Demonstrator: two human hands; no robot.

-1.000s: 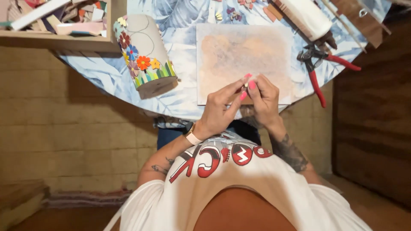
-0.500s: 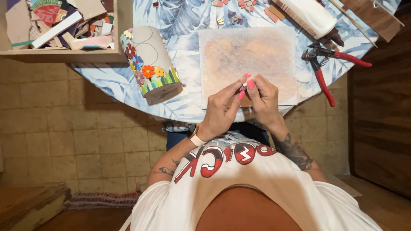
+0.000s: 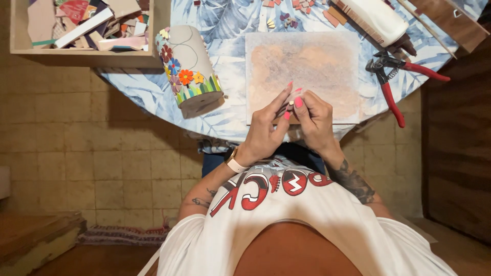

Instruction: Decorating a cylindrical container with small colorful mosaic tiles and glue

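Head view, looking straight down at a seated person's lap and a round table (image 3: 143,94) covered in a blue leaf-print cloth.

Both hands meet just over the near edge of the table, touching each other at the fingertips. The left hand (image 3: 266,128), with a pale watch band at the wrist, and the right hand (image 3: 314,120), on a tattooed forearm, have their fingers drawn narrow around a small pale tile piece (image 3: 291,105). It is pinched between the fingertips of both hands; its exact shape is too small to tell. The nails are painted bright pink.

Directly beneath and beyond the hands lies a square board (image 3: 307,66), beige with a dusty pinkish surface, flat on the table.

To the left of the board, a grey cylinder vase (image 3: 190,64) lies on its side, decorated with mosaic flowers and a band of green tile pieces near one end.

To the right of the board, red-handled nippers (image 3: 396,84) rest on the cloth, handles spread apart. Beyond them a white glue bottle (image 3: 376,18) lies tilted.

At the far edge of the table, loose tile bits (image 3: 289,13) are scattered in small groups.

At upper left, a shallow wooden tray (image 3: 15,41) holds broken tile shards in mixed colours.

Below the table is a tan tiled floor (image 3: 76,163).
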